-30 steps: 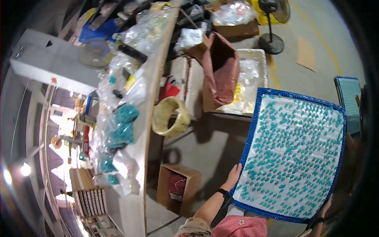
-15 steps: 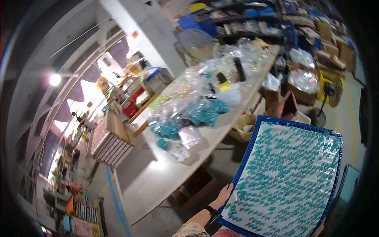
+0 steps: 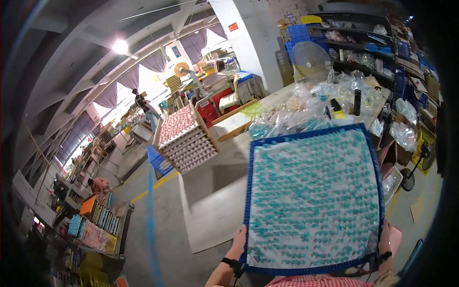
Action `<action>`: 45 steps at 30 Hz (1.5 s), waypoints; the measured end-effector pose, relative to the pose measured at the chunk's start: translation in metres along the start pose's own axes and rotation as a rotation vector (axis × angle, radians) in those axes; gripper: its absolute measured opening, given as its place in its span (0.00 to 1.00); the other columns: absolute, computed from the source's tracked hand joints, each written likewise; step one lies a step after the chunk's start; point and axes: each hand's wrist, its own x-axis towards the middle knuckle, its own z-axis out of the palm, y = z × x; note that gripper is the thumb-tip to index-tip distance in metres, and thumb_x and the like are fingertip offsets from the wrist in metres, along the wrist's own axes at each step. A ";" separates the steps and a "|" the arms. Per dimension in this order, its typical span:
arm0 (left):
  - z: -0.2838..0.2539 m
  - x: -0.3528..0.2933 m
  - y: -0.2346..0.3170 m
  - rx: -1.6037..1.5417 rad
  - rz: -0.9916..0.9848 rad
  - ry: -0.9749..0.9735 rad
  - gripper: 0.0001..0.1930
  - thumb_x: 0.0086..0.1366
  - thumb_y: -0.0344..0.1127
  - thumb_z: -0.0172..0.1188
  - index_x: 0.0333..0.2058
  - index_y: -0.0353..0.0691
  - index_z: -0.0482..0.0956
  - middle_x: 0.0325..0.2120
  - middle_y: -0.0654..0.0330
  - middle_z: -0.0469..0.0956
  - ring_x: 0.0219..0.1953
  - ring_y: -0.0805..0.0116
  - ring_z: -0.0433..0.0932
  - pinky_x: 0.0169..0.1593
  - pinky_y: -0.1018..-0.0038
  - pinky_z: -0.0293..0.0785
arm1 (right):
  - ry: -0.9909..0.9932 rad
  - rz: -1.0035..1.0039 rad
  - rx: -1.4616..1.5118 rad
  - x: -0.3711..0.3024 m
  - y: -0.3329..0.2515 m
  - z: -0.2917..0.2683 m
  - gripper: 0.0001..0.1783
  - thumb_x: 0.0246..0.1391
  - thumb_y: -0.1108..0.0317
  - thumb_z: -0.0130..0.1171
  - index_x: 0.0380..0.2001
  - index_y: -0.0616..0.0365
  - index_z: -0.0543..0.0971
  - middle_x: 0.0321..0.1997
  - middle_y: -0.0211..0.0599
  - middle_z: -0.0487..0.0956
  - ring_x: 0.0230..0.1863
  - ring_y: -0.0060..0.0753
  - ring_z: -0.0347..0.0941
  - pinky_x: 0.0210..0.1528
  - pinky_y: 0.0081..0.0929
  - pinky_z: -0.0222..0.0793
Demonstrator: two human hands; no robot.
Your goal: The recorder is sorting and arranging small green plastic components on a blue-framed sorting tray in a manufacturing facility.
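I carry a blue-rimmed tray [image 3: 248,201] in front of me, tilted so its face shows. A white sheet lines it, covered with rows of small teal pieces [image 3: 313,196] whose exact kind I cannot make out. My left hand [image 3: 238,243] grips the lower left edge, its fingers partly hidden behind the rim. At the lower right edge, my right hand [image 3: 385,241] holds the other side, mostly hidden by the tray. Dark bands sit on both wrists.
Past the tray stands a long pale table [image 3: 210,217] bearing clear plastic bags [image 3: 296,107] and a stack of trays [image 3: 189,136] with pink pieces. A floor fan [image 3: 408,179] is at right, shelves [image 3: 354,33] behind. Two people are far left.
The tray has moved left and become more level across, now overlapping the table. My view has turned left, bringing the stacked trays nearer the middle. Both hands keep hold.
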 end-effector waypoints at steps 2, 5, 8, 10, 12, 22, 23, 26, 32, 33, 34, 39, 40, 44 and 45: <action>-0.063 0.017 -0.006 -0.130 0.008 -0.005 0.22 0.70 0.50 0.46 0.47 0.35 0.73 0.41 0.58 0.77 0.41 0.67 0.75 0.46 0.69 0.72 | 0.048 0.171 -0.056 0.031 0.026 0.064 0.36 0.59 0.42 0.49 0.56 0.65 0.65 0.56 0.44 0.67 0.54 0.39 0.63 0.57 0.34 0.57; -0.152 0.029 -0.023 -0.291 0.195 -0.010 0.21 0.71 0.47 0.43 0.45 0.33 0.74 0.38 0.59 0.77 0.38 0.68 0.76 0.45 0.69 0.73 | -0.002 0.244 -0.266 0.052 0.034 0.172 0.40 0.54 0.37 0.52 0.51 0.67 0.70 0.51 0.47 0.69 0.52 0.38 0.63 0.53 0.32 0.59; -0.223 0.026 -0.029 -0.264 0.188 0.205 0.19 0.72 0.44 0.43 0.43 0.33 0.75 0.37 0.58 0.78 0.37 0.65 0.77 0.43 0.68 0.73 | -0.260 0.141 -0.212 0.071 0.062 0.272 0.28 0.61 0.49 0.50 0.26 0.69 0.76 0.24 0.27 0.70 0.28 0.22 0.62 0.33 0.28 0.62; -0.261 0.009 -0.036 -0.334 0.151 0.295 0.20 0.71 0.44 0.43 0.43 0.32 0.74 0.37 0.55 0.78 0.37 0.61 0.78 0.42 0.65 0.75 | -0.376 0.106 -0.284 0.041 0.015 0.354 0.30 0.60 0.46 0.50 0.24 0.69 0.77 0.22 0.32 0.72 0.25 0.25 0.64 0.32 0.30 0.62; -0.294 0.006 -0.047 -0.384 0.048 0.431 0.21 0.71 0.45 0.43 0.46 0.29 0.72 0.38 0.51 0.77 0.38 0.55 0.79 0.42 0.61 0.76 | -0.483 0.075 -0.382 0.051 0.050 0.398 0.32 0.58 0.42 0.48 0.26 0.67 0.78 0.22 0.41 0.76 0.26 0.37 0.71 0.35 0.36 0.65; -0.298 -0.026 -0.016 -0.332 -0.068 0.448 0.25 0.71 0.51 0.41 0.47 0.33 0.75 0.40 0.57 0.78 0.41 0.59 0.76 0.46 0.65 0.72 | -0.796 0.207 -0.734 0.058 0.054 0.576 0.38 0.55 0.39 0.48 0.33 0.72 0.79 0.36 0.58 0.80 0.37 0.54 0.77 0.44 0.39 0.69; -0.299 -0.017 -0.012 -0.329 -0.068 0.462 0.25 0.71 0.51 0.41 0.47 0.33 0.75 0.40 0.57 0.78 0.41 0.59 0.76 0.47 0.65 0.72 | -0.818 0.212 -0.735 0.063 0.059 0.588 0.38 0.55 0.38 0.47 0.34 0.73 0.79 0.37 0.60 0.79 0.38 0.56 0.77 0.44 0.40 0.69; -0.302 0.019 0.004 -0.317 -0.083 0.493 0.25 0.70 0.51 0.42 0.47 0.32 0.75 0.41 0.58 0.78 0.42 0.60 0.76 0.48 0.65 0.71 | -0.825 0.187 -0.755 0.086 0.059 0.608 0.37 0.56 0.39 0.47 0.29 0.70 0.80 0.33 0.57 0.80 0.36 0.54 0.77 0.43 0.42 0.68; -0.379 0.179 -0.027 -0.315 -0.034 0.456 0.25 0.70 0.48 0.42 0.52 0.30 0.69 0.46 0.48 0.74 0.46 0.51 0.75 0.48 0.54 0.72 | -0.721 0.305 -0.759 0.137 0.062 0.648 0.36 0.57 0.40 0.46 0.28 0.70 0.80 0.29 0.55 0.80 0.35 0.51 0.78 0.41 0.41 0.68; -0.361 0.210 0.002 -0.300 -0.112 0.461 0.26 0.69 0.51 0.41 0.51 0.31 0.69 0.47 0.48 0.74 0.46 0.51 0.76 0.47 0.53 0.71 | -0.697 0.231 -0.741 0.150 0.068 0.654 0.36 0.57 0.40 0.45 0.31 0.70 0.80 0.30 0.55 0.80 0.36 0.52 0.77 0.42 0.40 0.68; -0.360 0.229 0.004 -0.286 -0.052 0.436 0.27 0.69 0.51 0.42 0.51 0.31 0.69 0.48 0.48 0.74 0.47 0.51 0.75 0.49 0.54 0.70 | -0.695 0.165 -0.724 0.156 0.073 0.659 0.35 0.58 0.41 0.44 0.33 0.69 0.79 0.31 0.56 0.80 0.37 0.52 0.77 0.43 0.39 0.68; -0.350 0.303 0.016 -0.303 -0.199 0.364 0.32 0.69 0.56 0.42 0.58 0.31 0.64 0.59 0.45 0.64 0.59 0.48 0.65 0.60 0.53 0.59 | -0.750 0.118 -0.717 0.189 0.089 0.686 0.32 0.61 0.43 0.41 0.41 0.66 0.77 0.40 0.58 0.79 0.44 0.53 0.75 0.49 0.39 0.66; -0.345 0.311 0.028 -0.260 -0.235 0.364 0.33 0.69 0.57 0.41 0.59 0.31 0.62 0.60 0.45 0.62 0.60 0.48 0.63 0.60 0.53 0.58 | -0.763 0.116 -0.706 0.195 0.100 0.688 0.32 0.61 0.44 0.41 0.42 0.65 0.77 0.43 0.58 0.78 0.45 0.53 0.74 0.50 0.40 0.65; -0.348 0.330 0.043 -0.142 -0.272 0.402 0.34 0.69 0.56 0.40 0.62 0.31 0.57 0.63 0.46 0.58 0.62 0.49 0.60 0.62 0.55 0.56 | -0.814 0.084 -0.793 0.184 0.083 0.691 0.29 0.61 0.48 0.44 0.49 0.63 0.74 0.49 0.56 0.76 0.49 0.54 0.72 0.53 0.41 0.64; -0.348 0.332 0.042 -0.142 -0.259 0.378 0.34 0.70 0.56 0.39 0.63 0.32 0.56 0.63 0.46 0.57 0.62 0.49 0.60 0.62 0.55 0.56 | -0.803 0.096 -0.808 0.183 0.085 0.682 0.29 0.61 0.48 0.44 0.49 0.63 0.74 0.49 0.56 0.76 0.49 0.54 0.72 0.53 0.41 0.64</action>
